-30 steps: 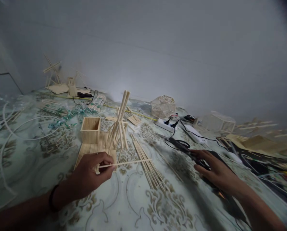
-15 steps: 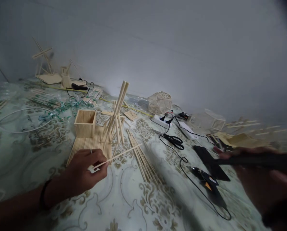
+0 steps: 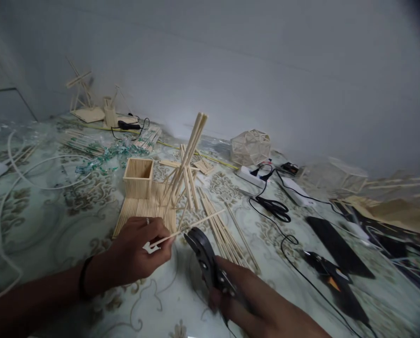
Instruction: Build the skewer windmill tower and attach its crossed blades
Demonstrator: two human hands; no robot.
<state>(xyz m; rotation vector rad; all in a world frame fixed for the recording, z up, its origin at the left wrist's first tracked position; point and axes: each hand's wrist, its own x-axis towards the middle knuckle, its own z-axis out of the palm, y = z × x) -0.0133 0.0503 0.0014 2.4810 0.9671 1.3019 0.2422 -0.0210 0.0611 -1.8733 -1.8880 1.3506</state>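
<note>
My left hand (image 3: 139,251) pinches a thin wooden stick (image 3: 208,217), which slants up to the right. In my right hand (image 3: 262,300) is a black hand cutter (image 3: 204,258) resembling pruning shears, its curved head close under the stick; whether they touch I cannot tell. Just beyond my left hand lies a slatted stick base (image 3: 129,213) carrying an open square box (image 3: 138,183) made of sticks. Beside the box rises a leaning tower of crossed sticks (image 3: 192,150). Loose sticks (image 3: 227,234) lie in a bundle to the right of it.
Black scissors (image 3: 276,207), a glue gun (image 3: 331,277) with its cord and a flat black slab (image 3: 338,246) lie on the right. A white power strip (image 3: 251,176) and a stick polyhedron (image 3: 251,148) stand behind. Plastic wrappers (image 3: 120,152) and a white cable (image 3: 11,225) lie left.
My right hand has brought the black cutter from the far right edge to beside the stick. My left hand still pinches the stick. The view has shifted slightly left.
</note>
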